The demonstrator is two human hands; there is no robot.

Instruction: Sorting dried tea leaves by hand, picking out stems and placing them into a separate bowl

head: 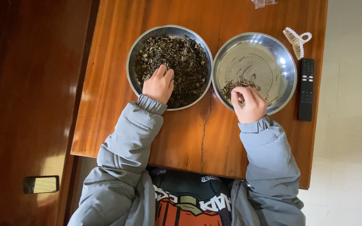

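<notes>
A person in a grey padded jacket sits at a wooden table (189,138), both hands at work in two round steel dishes set side by side, rims almost touching. The left hand (159,85) rests palm down, fingers together, pressed into the heap of dried dark leaves (185,62) that fills the left dish (133,50) nearly to its rim. The right hand (249,104) is curled shut at the near edge of the right dish (288,67), fingertips pinched on a few strands from the small pile of sorted leaves (236,86) lying there; most of that dish's floor is bare metal.

Both dishes sit well back from the table's near edge, leaving open board under the forearms, crossed by a crack (204,134) in the wood. To the right, a black remote control (306,89) lies just beside the right dish, close to the table's side edge, with a pale hair claw clip (297,41) above it. A scrap of clear plastic (263,3) lies at the far edge.
</notes>
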